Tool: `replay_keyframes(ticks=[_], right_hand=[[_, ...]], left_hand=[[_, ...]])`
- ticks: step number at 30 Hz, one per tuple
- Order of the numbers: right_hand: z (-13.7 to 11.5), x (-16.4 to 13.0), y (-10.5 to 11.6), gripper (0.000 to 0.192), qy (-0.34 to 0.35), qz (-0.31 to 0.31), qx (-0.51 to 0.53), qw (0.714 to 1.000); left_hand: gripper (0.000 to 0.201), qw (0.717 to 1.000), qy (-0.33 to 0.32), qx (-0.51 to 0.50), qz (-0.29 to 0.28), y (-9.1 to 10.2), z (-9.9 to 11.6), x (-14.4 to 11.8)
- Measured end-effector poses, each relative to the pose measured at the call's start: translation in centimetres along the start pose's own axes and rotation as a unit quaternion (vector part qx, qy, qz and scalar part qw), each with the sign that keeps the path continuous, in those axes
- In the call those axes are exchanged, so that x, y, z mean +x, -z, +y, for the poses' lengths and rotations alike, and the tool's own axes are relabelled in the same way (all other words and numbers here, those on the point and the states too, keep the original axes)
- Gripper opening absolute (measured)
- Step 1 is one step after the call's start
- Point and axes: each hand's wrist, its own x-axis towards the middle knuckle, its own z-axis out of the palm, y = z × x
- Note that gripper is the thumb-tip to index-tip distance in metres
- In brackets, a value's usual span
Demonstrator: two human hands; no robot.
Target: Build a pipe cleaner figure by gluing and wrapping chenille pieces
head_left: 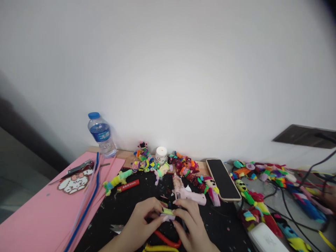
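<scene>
Both hands meet low over the black mat (pixel 126 210) on the surface: the left hand (pixel 143 218) and the right hand (pixel 190 220) pinch between their fingertips a small piece of fuzzy craft stem (pixel 168 212), yellow-green on top and pale lilac below, so each grip is closed on that piece from its own side. The piece sits right between the two grips, just above the mat. Directly beyond the grip lies a pale pink glue gun (pixel 185 192), nozzle pointing away, close to the knuckles. Just beneath the grip, toward the person, a red stem (pixel 168 240) curves under the right hand, and a yellow stem (pixel 157 248) lies nearer the lower edge. Left of the grip, farther off, are a red flat tool (pixel 128 186), a yellow-green twisted figure (pixel 117 180), and blue stems (pixel 90 199) running along a pink sheet (pixel 34 217), with a water bottle (pixel 102 134) standing well beyond near the wall. Beyond the glue gun stand a small white jar (pixel 161 155) and a cluster of colourful figures (pixel 183 166). Right of the grip lies a dark phone (pixel 223 179), face up, and past it more bright figures (pixel 262 206) among black cables (pixel 288 210).
</scene>
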Motion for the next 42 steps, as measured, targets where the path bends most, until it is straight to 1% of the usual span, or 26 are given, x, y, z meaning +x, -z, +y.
replay_keyframes(ticks=[7,14,18,23,26,27,30,31,34,36,42], right_hand=[[0.0,-0.4,0.4,0.022,-0.009,-0.016,-0.003,1.0],[0.2,-0.6,0.3,0.022,-0.002,-0.013,-0.014,1.0],[0.4,-0.7,0.2,0.024,-0.001,-0.006,-0.022,1.0],[0.5,-0.9,0.4,0.032,0.0,-0.018,-0.022,1.0],[0.6,-1.1,0.6,0.034,-0.017,0.002,-0.016,1.0],[0.7,-1.2,0.6,0.031,-0.027,0.016,-0.012,0.999],[1.0,-1.4,0.8,0.012,-0.061,0.058,-0.001,0.996],[1.0,-1.4,0.8,0.011,-0.072,0.063,0.003,0.995],[1.0,-1.2,1.0,0.015,-0.091,0.046,0.013,0.995],[0.9,-0.9,1.1,0.016,-0.087,0.035,0.019,0.995],[0.7,-0.8,1.4,0.017,-0.108,0.038,0.045,0.992]], left_hand=[[0.013,1.0,0.003,-0.011,0.002,-0.1,0.2,0.0],[0.01,1.0,-0.014,0.01,-0.005,-0.1,0.2,0.0],[0.009,1.0,-0.022,0.02,0.0,-0.1,0.4,0.0],[0.008,0.999,-0.031,0.011,-0.002,-0.1,0.3,0.1],[0.01,0.999,-0.022,-0.005,0.023,-0.1,0.3,0.4],[0.011,0.999,-0.021,-0.011,0.032,-0.1,0.2,0.4],[0.012,0.998,-0.02,-0.019,0.048,-0.1,0.1,0.7],[0.011,0.998,-0.018,-0.02,0.05,0.0,0.0,0.8],[0.011,0.998,-0.011,-0.024,0.053,0.0,0.1,0.8],[0.011,0.998,-0.011,-0.02,0.055,0.0,0.2,0.9],[0.012,0.997,-0.006,-0.017,0.072,0.2,0.6,1.2]])
